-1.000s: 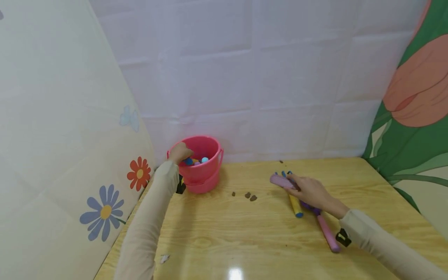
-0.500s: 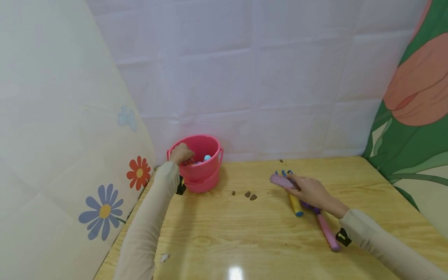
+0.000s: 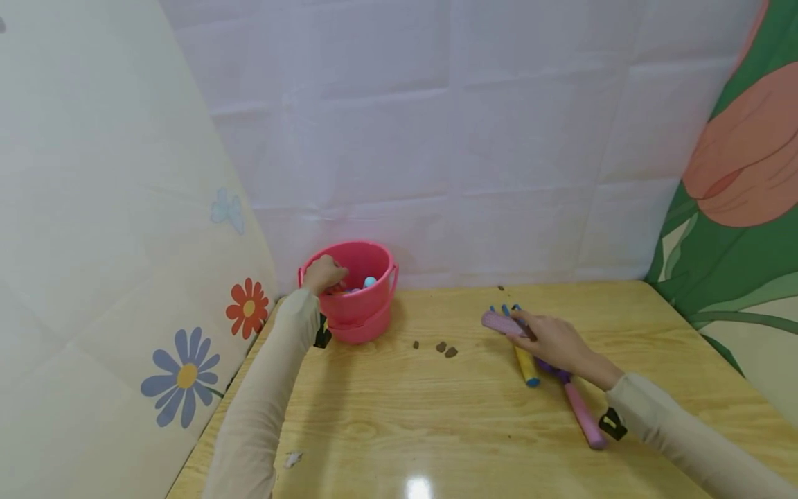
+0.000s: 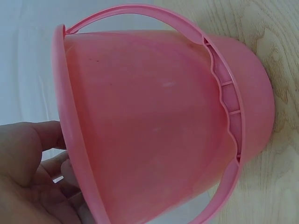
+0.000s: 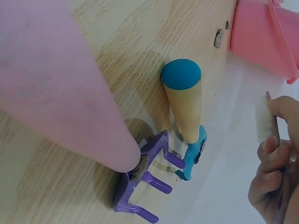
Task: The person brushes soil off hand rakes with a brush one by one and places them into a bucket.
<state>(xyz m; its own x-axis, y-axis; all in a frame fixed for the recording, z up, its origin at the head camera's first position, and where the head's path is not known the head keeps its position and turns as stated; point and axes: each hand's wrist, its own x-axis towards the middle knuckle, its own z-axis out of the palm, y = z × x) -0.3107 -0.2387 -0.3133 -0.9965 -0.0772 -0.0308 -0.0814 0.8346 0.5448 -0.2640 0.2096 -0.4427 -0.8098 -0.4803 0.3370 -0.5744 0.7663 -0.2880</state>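
A pink bucket with small coloured things in it, a light-blue one among them, stands at the back left. My left hand reaches over its rim, fingers inside; in the left wrist view the rim hides the fingertips and whatever they touch. At the right my right hand grips a pinkish-purple brush, whose pale bristles show in the right wrist view. Below that hand lie a purple hand rake with a pink handle and a blue hand rake with a yellow handle.
Several small brown bits lie on the wooden table between bucket and rakes. A whitish scrap is near the front left. White cloth rises behind; printed flower panels flank both sides.
My left hand has moved slightly right and farther into the bucket, and a blue thing seen by its fingers is now hidden. The right hand and brush have stayed in place.
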